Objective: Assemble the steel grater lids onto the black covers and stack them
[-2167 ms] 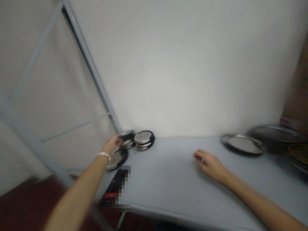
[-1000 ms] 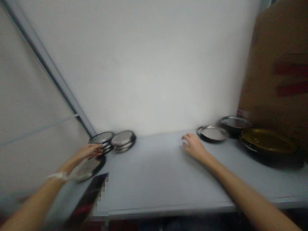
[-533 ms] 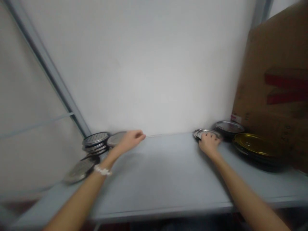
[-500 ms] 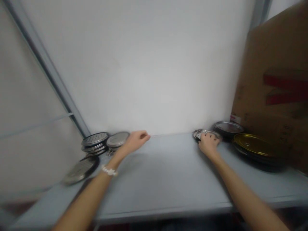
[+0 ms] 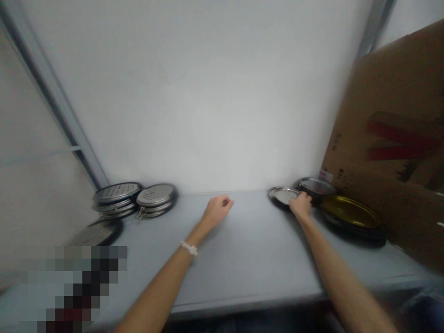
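My left hand (image 5: 218, 209) hovers over the middle of the shelf, fingers curled into a loose fist with nothing visible in them. A white bracelet (image 5: 189, 248) circles that wrist. At the back right, my right hand (image 5: 301, 205) pinches the right rim of a round silver plate (image 5: 285, 195), its fingertips partly hidden. Another silver rim shows just left of that plate. Close behind my right hand are dark round pans (image 5: 317, 185). To its right, a gold oval plate (image 5: 350, 211) rests on a black base.
At the back left stand two stacks of round metal pieces with perforated tops, one dark-rimmed (image 5: 118, 190) and one silver (image 5: 157, 194). A black-rimmed disc (image 5: 99, 232) lies nearer. A large cardboard box (image 5: 391, 88) bounds the grey shelf (image 5: 243, 259) on the right; a white wall rises behind.
My left hand has moved right, away from the silver stack. My right hand has shifted from on top of the silver plate to its right edge. The view has turned slightly right.
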The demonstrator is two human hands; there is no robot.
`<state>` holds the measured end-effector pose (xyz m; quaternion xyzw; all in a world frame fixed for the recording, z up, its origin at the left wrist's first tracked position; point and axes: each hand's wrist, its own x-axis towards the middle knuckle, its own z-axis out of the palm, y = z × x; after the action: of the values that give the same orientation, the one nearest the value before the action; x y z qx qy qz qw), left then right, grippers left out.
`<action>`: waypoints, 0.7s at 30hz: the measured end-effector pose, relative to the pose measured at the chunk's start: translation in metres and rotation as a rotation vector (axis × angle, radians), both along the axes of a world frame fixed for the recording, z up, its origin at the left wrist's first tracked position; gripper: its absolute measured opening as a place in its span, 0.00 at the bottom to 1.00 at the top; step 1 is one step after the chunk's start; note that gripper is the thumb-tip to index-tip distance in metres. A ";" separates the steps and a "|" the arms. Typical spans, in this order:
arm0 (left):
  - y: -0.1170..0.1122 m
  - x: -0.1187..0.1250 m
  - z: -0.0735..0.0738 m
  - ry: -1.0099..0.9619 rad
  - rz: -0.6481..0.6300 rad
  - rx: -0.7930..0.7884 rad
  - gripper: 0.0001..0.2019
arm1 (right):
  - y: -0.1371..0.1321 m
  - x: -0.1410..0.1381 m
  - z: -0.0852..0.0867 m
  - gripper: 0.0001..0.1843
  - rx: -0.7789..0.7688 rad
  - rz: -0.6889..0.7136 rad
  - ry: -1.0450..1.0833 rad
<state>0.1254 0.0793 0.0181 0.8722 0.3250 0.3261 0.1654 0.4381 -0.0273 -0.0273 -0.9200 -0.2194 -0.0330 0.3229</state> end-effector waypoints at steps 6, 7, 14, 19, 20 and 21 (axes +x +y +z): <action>0.007 -0.010 -0.004 0.031 0.098 -0.006 0.15 | 0.000 -0.003 -0.002 0.22 -0.031 0.066 -0.015; 0.007 -0.009 -0.004 0.034 0.100 -0.007 0.14 | 0.001 -0.004 -0.002 0.22 -0.031 0.078 -0.016; 0.008 -0.009 -0.007 0.073 0.116 0.011 0.13 | 0.008 -0.008 -0.004 0.21 0.036 0.134 -0.006; 0.007 -0.011 -0.004 0.094 0.118 0.027 0.13 | 0.005 0.003 -0.005 0.25 0.139 0.032 0.006; 0.007 -0.012 -0.004 0.095 0.118 0.030 0.13 | 0.004 0.006 -0.005 0.26 0.159 0.005 0.008; 0.007 -0.012 -0.004 0.096 0.119 0.032 0.13 | 0.003 0.008 -0.005 0.26 0.179 -0.014 0.010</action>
<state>0.1136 0.0859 0.0146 0.8685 0.3787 0.2982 0.1159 0.4464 -0.0246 -0.0326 -0.8891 -0.2076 -0.0502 0.4048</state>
